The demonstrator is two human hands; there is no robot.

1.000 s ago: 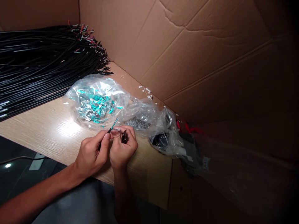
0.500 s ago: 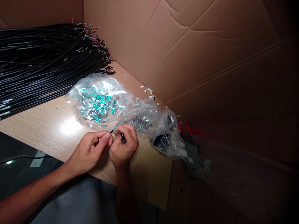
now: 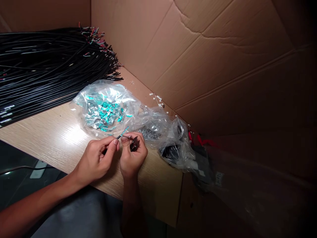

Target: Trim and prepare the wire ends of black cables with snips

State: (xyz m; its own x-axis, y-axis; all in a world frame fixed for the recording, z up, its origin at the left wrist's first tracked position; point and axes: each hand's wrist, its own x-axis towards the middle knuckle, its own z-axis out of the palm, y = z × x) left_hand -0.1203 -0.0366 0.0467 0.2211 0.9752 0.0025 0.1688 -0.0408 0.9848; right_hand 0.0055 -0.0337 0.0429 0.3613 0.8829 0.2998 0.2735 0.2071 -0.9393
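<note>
My left hand pinches a black cable between thumb and forefinger. Its stripped end shows teal and points up and to the right, just beyond my fingertips. Close on the right, my right hand is curled round a small dark tool with pointed tips, which look like snips. The right thumb and forefinger are at the cable's bared end; whether they touch it I cannot tell. The rest of the cable is hidden in my left hand. Just behind both hands lies a clear plastic bag with teal foil scraps.
A thick bundle of black cables lies at the far left, some with coloured wire ends. More clear bags with dark contents run to the right along a cardboard wall. White bits dot the wall's foot. The wooden table ends near my forearms.
My right thumb has risen towards the cable's end, and the dark tool in that hand has turned so that more of its tips shows. My left hand keeps its pinch on the cable.
</note>
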